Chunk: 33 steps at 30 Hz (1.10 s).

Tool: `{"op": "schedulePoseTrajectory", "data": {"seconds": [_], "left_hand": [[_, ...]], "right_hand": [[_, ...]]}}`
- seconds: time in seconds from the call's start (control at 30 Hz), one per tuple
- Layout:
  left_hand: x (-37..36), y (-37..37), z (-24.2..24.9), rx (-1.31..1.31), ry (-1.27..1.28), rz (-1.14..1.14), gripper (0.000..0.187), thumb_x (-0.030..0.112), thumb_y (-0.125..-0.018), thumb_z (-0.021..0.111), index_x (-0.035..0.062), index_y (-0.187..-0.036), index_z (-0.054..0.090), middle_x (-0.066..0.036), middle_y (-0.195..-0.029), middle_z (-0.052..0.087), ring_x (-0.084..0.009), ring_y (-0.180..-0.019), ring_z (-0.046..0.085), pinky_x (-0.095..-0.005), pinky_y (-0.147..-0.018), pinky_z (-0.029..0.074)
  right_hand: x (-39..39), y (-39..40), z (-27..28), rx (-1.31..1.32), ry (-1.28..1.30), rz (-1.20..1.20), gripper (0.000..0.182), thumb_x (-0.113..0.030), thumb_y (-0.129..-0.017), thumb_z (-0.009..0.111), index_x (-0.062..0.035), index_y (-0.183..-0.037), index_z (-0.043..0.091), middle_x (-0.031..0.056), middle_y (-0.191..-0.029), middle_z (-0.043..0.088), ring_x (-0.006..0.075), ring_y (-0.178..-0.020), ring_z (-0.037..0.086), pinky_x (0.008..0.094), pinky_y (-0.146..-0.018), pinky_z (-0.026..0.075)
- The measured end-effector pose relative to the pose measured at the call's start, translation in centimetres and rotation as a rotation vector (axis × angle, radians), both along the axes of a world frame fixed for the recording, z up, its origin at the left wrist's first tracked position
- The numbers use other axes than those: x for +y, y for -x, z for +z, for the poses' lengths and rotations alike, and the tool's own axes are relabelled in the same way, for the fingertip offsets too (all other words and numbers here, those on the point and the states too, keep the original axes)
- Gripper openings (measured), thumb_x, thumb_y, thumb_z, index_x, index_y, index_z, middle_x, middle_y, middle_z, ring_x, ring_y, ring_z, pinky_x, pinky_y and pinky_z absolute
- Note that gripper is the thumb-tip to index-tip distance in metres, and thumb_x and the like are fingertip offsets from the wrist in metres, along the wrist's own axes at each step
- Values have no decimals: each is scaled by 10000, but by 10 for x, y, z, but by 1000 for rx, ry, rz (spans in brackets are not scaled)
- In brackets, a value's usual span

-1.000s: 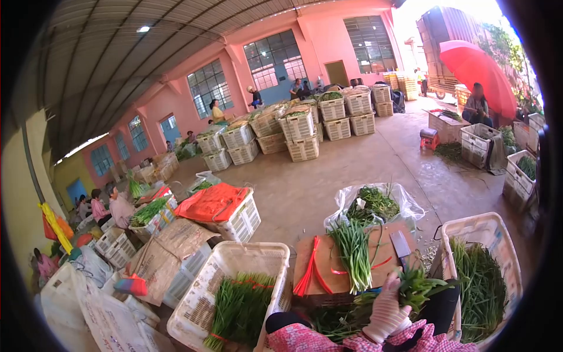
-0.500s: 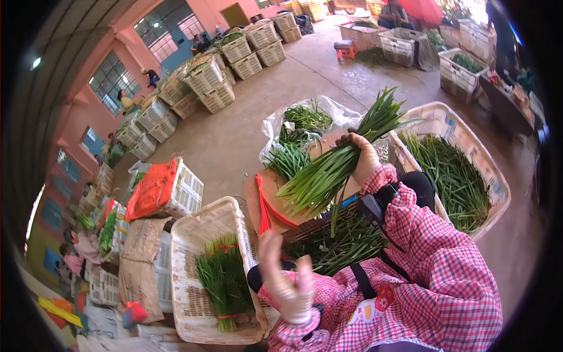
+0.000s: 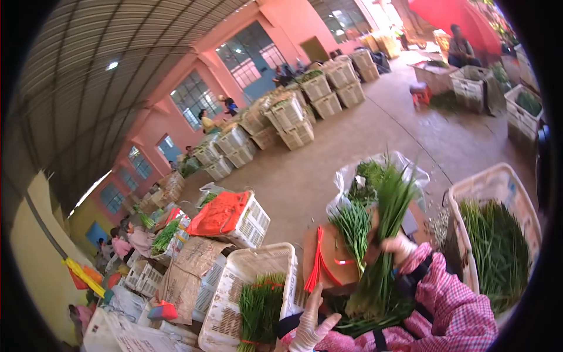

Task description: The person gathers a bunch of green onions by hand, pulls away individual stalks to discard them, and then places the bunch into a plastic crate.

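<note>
My right hand [image 3: 400, 247], wrapped in pale covering, grips a large bunch of long green leaves [image 3: 392, 214], held upright with its lower end over loose leaves. My left hand [image 3: 312, 324] is at the bottom edge, fingers spread and empty. Between them, a brown board [image 3: 335, 288] carries red ties [image 3: 316, 267] and a smaller green bunch [image 3: 353, 230]. A crate [image 3: 226, 321] on the left holds bundles [image 3: 261, 308] bound with red bands.
A crate [image 3: 469, 276] of loose green leaves stands at right. Behind the board lies a plastic bag [image 3: 419, 176] of greens. A red-covered crate [image 3: 258, 226] stands at left. Stacked crates [image 3: 296, 136] and several people are farther back.
The view has turned, so the scene sits lower and further right. My right hand has swung the bunch from slanting to upright. My left hand is lower, still spread.
</note>
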State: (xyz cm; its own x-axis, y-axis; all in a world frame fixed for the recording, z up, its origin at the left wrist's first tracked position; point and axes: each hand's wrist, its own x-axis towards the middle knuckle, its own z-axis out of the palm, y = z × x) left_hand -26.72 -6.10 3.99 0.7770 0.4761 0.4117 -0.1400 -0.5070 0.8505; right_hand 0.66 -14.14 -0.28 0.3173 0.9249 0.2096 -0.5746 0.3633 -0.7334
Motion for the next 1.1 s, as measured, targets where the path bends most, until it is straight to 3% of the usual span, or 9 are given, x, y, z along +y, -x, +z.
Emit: {"op": "schedulePoseTrajectory", "data": {"seconds": [0.03,0.13,0.17,0.4,0.5,1.0,1.03,1.07,1.1], "left_hand": [[9,4,-7,105,47,-106,823,245,-869,619,-2,-1467,110,-150,-1510,201,-262,-1392,197,-422,-1105,222],[9,-3,-10,167,40,-121,815,267,-874,607,-5,-1465,116,-164,-1518,173,-259,-1398,188,-402,-1113,207],[12,-6,-25,98,-83,-36,653,285,-900,573,-5,-1415,293,-190,-1415,373,-271,-1296,375,-394,-1068,306],[-16,5,-44,200,153,5,573,287,-907,564,1,-1357,356,-182,-1359,427,-266,-1246,419,-392,-1041,337],[-22,6,-49,217,227,-11,540,289,-909,560,3,-1332,384,-179,-1334,450,-264,-1224,438,-392,-1030,351],[-9,25,-57,110,548,77,400,295,-923,541,15,-1209,520,-162,-1213,564,-253,-1116,533,-388,-973,417],[0,30,-52,2,718,151,393,295,-924,540,16,-1200,529,-161,-1205,572,-253,-1109,539,-388,-969,421],[13,36,-48,-137,905,249,386,296,-925,539,17,-1192,538,-160,-1197,580,-252,-1102,546,-388,-965,426],[12,33,-30,-353,1085,468,220,280,-931,530,73,-901,599,-100,-999,659,-233,-944,613,-410,-853,495]], "right_hand": [[9,1,-8,-153,54,44,596,-232,-657,782,-34,-1169,550,87,-962,631,225,-957,585,352,-835,467],[9,27,20,-455,245,466,453,-123,-753,721,-16,-1167,572,78,-1042,659,158,-953,605,340,-852,469],[11,43,26,-414,150,502,379,-124,-776,712,-5,-1117,596,74,-978,674,165,-881,625,313,-796,490],[35,65,-24,-285,-7,1111,477,-254,-828,707,-5,-1186,513,78,-937,630,184,-824,607,334,-763,488],[44,73,-94,-552,-36,1008,660,-361,-829,694,17,-1309,443,115,-1209,558,221,-1127,508,378,-986,382],[63,93,-168,-985,-76,791,751,-442,-825,674,25,-1349,407,101,-1305,497,212,-1231,413,371,-1060,297],[63,82,-152,-776,241,1040,776,-505,-823,648,26,-1340,419,101,-1279,518,205,-1200,439,355,-1048,318],[55,69,-142,-783,325,954,773,-521,-823,638,20,-1334,428,106,-1252,538,196,-1181,455,361,-1034,340],[43,58,-113,-769,381,899,718,-499,-848,620,22,-1314,454,111,-1216,569,189,-1148,483,357,-1005,376]]}}
